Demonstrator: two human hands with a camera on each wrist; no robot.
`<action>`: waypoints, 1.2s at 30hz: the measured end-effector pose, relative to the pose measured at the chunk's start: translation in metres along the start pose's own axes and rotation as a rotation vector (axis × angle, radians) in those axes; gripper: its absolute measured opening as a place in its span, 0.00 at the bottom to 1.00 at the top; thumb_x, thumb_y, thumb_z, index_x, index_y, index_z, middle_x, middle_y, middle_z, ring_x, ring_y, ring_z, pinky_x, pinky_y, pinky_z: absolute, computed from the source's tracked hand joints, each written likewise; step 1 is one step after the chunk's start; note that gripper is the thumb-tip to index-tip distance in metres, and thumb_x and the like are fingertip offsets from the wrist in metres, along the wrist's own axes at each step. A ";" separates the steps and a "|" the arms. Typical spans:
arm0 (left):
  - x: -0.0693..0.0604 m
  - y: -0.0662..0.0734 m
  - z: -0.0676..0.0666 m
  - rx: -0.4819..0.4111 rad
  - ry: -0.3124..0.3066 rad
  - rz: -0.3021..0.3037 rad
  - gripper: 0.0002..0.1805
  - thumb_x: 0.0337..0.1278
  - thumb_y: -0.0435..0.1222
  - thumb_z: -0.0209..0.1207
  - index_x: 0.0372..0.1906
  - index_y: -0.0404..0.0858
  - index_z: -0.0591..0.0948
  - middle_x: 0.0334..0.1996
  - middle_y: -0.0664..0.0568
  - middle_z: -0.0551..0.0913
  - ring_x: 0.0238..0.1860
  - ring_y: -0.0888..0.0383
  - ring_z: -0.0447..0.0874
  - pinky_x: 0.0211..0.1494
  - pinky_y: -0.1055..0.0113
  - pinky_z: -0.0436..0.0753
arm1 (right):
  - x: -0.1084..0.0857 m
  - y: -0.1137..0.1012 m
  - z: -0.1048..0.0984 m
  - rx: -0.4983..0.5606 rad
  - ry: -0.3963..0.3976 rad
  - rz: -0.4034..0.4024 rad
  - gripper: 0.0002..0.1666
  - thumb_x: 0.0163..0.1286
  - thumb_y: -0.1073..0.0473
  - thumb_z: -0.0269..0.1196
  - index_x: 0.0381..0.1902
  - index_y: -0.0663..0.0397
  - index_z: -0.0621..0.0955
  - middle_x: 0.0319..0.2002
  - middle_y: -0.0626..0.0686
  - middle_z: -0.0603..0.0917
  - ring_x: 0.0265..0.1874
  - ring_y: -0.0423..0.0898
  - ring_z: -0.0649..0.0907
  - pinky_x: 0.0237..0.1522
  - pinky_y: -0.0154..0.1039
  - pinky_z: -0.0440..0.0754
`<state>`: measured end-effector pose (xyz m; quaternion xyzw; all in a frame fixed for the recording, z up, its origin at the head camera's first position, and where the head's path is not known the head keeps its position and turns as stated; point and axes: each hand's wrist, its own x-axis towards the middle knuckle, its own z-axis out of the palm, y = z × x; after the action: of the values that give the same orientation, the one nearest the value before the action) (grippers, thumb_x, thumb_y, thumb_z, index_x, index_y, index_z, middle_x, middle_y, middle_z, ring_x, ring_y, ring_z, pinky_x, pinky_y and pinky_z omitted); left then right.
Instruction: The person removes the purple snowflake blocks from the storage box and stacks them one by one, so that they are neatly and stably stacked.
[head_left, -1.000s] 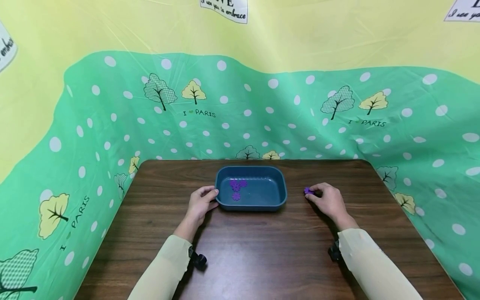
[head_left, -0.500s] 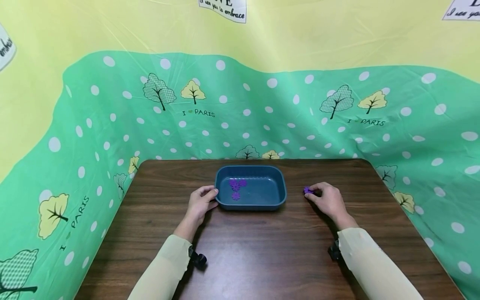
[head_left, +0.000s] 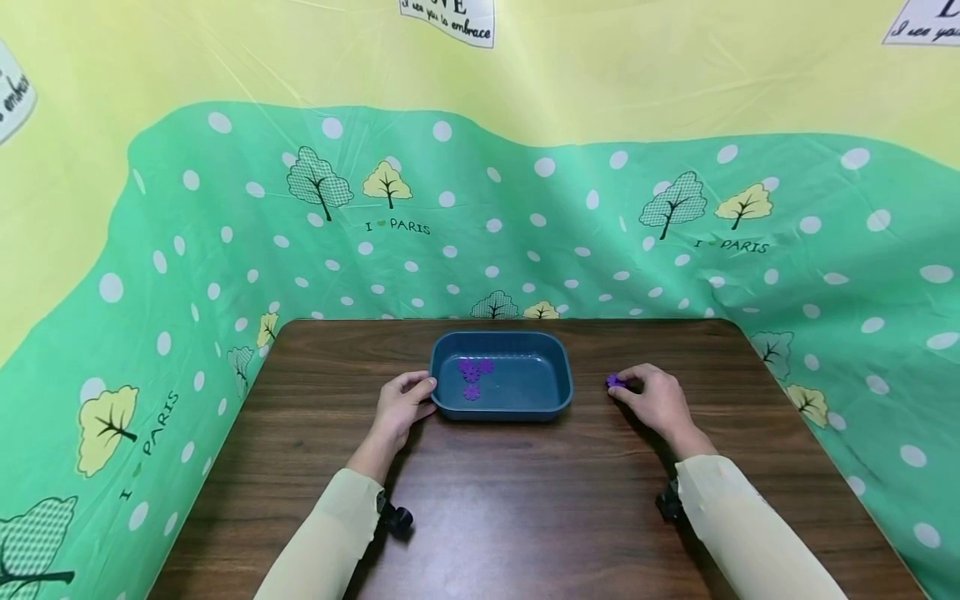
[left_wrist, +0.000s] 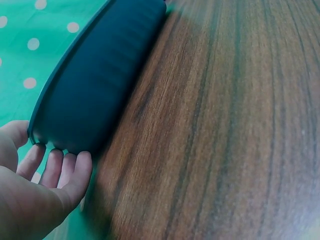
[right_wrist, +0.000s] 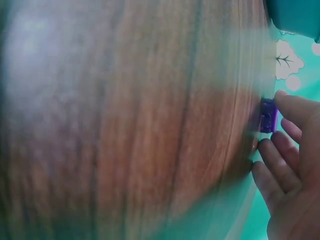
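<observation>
Both hands stay where they were a moment ago. The left hand (head_left: 399,408) holds the end of the box (head_left: 528,387), which sits between the hands with some purple flowers (head_left: 471,392) inside. The right hand (head_left: 660,402) pinches a purple piece (head_left: 614,381) between thumb and finger.

The left sleeve (head_left: 326,533) and right sleeve (head_left: 750,529) are plain pale cream with a faint greenish cast, lightly creased. A black device (head_left: 397,522) with a rounded, knob-like end juts from the left sleeve's inner side; a second black device (head_left: 668,503) sits inside the right one. The left hand (head_left: 400,408) and right hand (head_left: 660,404) are bare.
</observation>
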<state>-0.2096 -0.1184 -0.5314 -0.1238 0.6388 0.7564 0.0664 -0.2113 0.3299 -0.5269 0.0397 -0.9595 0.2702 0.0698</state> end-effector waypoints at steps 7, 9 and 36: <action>-0.004 0.004 0.000 0.009 -0.010 -0.005 0.23 0.67 0.35 0.66 0.63 0.28 0.79 0.46 0.47 0.84 0.49 0.53 0.86 0.56 0.51 0.88 | 0.003 0.004 -0.008 0.013 -0.014 -0.057 0.16 0.68 0.56 0.71 0.50 0.60 0.86 0.51 0.64 0.85 0.52 0.63 0.83 0.53 0.64 0.82; -0.004 0.004 0.000 0.014 -0.012 -0.002 0.23 0.67 0.35 0.66 0.62 0.28 0.79 0.46 0.47 0.84 0.49 0.52 0.86 0.56 0.52 0.88 | 0.006 0.004 -0.012 0.010 -0.017 -0.069 0.16 0.68 0.57 0.71 0.50 0.59 0.86 0.52 0.64 0.85 0.53 0.64 0.82 0.55 0.65 0.81; -0.004 0.004 0.001 0.036 0.003 0.010 0.21 0.67 0.35 0.66 0.60 0.30 0.81 0.44 0.48 0.84 0.42 0.59 0.85 0.52 0.54 0.90 | 0.064 -0.106 -0.017 0.130 -0.120 -0.262 0.16 0.71 0.59 0.68 0.54 0.59 0.85 0.49 0.56 0.86 0.47 0.54 0.86 0.49 0.55 0.87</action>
<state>-0.2070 -0.1181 -0.5266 -0.1207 0.6531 0.7448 0.0637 -0.2601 0.2465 -0.4484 0.1850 -0.9290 0.3176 0.0441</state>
